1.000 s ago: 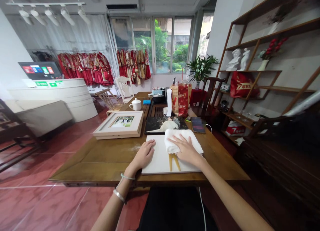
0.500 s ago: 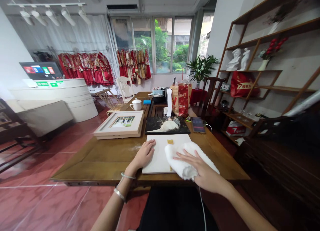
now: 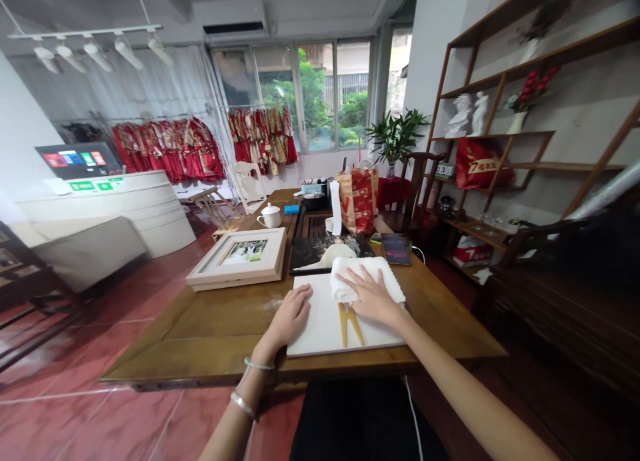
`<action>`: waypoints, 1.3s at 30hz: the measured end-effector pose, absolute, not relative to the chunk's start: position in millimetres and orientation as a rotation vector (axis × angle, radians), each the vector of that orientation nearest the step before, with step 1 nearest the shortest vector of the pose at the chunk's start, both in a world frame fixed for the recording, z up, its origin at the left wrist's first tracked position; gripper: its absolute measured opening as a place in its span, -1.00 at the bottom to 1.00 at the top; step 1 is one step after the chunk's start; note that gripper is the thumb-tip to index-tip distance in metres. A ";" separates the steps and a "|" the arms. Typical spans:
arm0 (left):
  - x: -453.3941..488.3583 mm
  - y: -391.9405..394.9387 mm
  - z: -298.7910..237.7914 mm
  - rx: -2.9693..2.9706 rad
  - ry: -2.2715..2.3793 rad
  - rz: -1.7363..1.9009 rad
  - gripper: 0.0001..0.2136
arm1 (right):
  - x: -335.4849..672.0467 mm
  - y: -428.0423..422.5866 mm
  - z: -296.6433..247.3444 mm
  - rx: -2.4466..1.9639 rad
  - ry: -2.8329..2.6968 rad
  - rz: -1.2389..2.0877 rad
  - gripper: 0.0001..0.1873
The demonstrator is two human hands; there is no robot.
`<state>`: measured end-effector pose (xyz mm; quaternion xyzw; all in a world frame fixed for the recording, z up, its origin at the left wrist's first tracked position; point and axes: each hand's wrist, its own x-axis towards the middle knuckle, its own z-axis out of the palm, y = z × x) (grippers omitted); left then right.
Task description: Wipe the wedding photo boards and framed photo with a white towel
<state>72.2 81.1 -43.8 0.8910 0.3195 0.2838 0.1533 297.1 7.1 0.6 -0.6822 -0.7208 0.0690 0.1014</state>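
- White board (image 3: 320, 321) lay flat at the near edge of the wooden table (image 3: 200, 328); used here as the reference mark.
- White cloth (image 3: 367, 278) sat bunched on the board's far right corner, touching its surface.
- Right hand (image 3: 373, 296) rested flat on the cloth, fingers spread, palm pressing down; nothing pinched.
- Left hand (image 3: 293, 314) lay on the board's left edge, fingers loosely together and flat, closed round nothing.
- Gold V-shaped fitting (image 3: 350, 324) showed on the board just nearside of the cloth.
- Cloth judged soft, light and limp, likely to fold under any push; best gathered at the bunched middle.
- Board judged stiff, light and smooth, apt to slide; best held by its edges.
- Beyond the board: dark photo print (image 3: 325, 251); beyond-left, framed picture (image 3: 240, 256); beyond-right, phone (image 3: 397, 248).
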 end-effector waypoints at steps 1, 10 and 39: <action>72.7 80.6 -43.6 2.553 0.921 0.811 -0.67 | 292.4 -1.5 -0.4 -1.997 -2.147 0.201 -0.22; 73.1 79.2 -42.0 2.544 0.906 0.807 -0.68 | 278.8 -106.1 0.1 -1.600 -2.384 0.287 0.03; 72.2 79.6 -42.3 2.529 0.912 0.785 -0.66 | 275.6 -99.9 12.2 -1.592 -2.410 0.400 -0.01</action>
